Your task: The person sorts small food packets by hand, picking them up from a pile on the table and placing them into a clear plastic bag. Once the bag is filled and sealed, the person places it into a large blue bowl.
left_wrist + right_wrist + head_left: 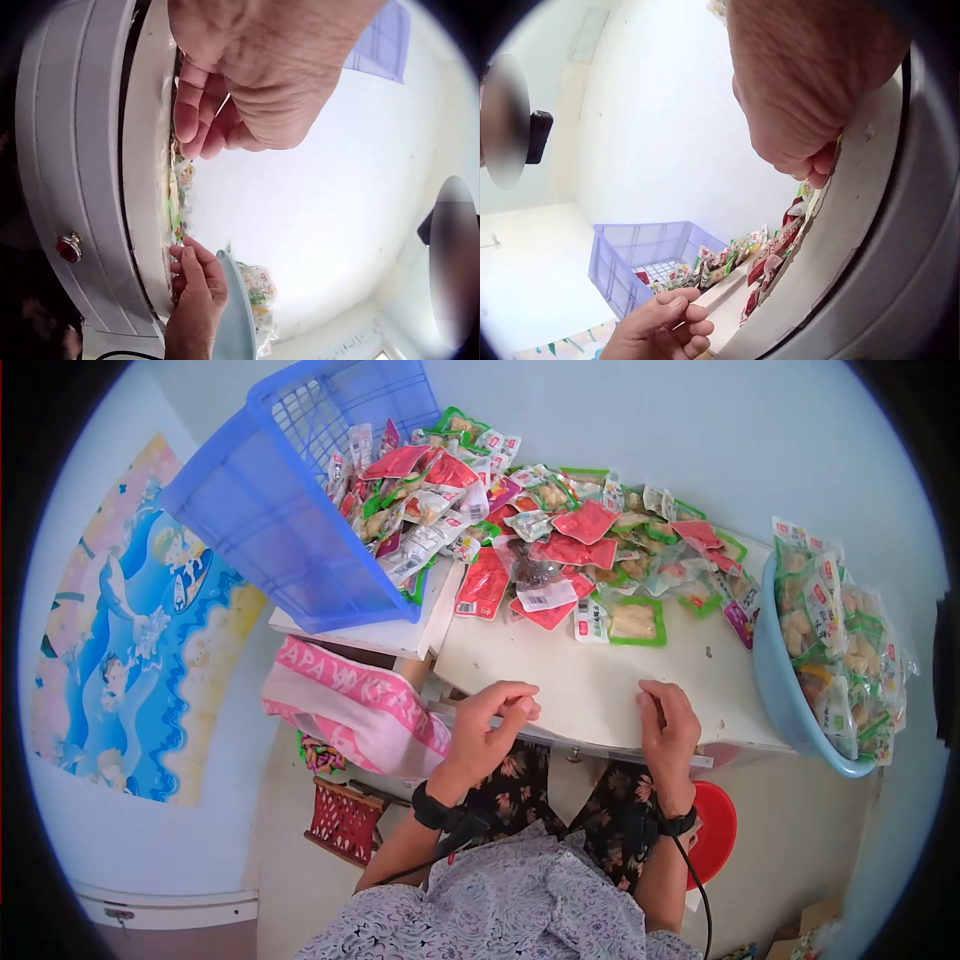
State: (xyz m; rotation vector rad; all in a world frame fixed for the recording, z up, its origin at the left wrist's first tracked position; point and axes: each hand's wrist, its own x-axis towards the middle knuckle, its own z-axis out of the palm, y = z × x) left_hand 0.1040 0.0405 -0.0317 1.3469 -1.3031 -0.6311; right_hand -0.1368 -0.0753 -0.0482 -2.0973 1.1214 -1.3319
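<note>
In the head view my left hand (490, 732) hovers over the table's front edge, its fingers loosely bent with nothing between them. Across from it, my right hand (668, 732) is held at the same edge, fingers relaxed and likewise holding nothing. Bare white tabletop (590, 680) shows between the two hands. Just beyond lies a green-edged clear packet (632, 622) of pale food, the closest one to the hands. Behind it spreads a heap of sealed snack packets, among them a red packet (484, 582).
A blue plastic basket (270, 510) lies tipped at the left, packets spilling from its mouth. At the right stands a light blue basin (770, 660) full of clear packets. A pink towel (350, 710) hangs at the left; a red bucket (715, 830) is below the table.
</note>
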